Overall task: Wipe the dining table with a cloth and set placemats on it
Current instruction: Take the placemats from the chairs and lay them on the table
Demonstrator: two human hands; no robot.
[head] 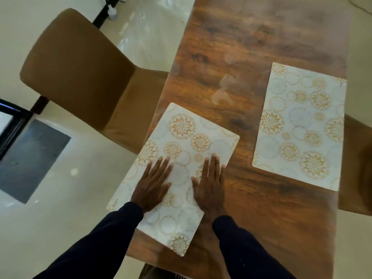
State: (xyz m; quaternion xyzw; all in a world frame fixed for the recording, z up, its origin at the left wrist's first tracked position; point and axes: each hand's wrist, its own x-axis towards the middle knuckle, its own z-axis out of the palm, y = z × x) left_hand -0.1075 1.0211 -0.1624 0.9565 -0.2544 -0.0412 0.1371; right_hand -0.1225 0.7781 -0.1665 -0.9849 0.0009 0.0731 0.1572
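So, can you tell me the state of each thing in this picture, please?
Near mat, flat on the table, skewed, left corner past the table's edge.
Far mat, flat on the table, untouched.
Left hand, fingers straight, pressing the near mat.
Right hand, fingers straight, pressing the near mat by its right edge.
Table, hazy smears in the middle.
Chair, seat drawn up to the table's left side.

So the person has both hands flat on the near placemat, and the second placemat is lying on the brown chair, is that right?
Not quite. In the head view the left hand and right hand do lie flat on the near placemat, but the second placemat lies on the wooden table, not on the brown chair.
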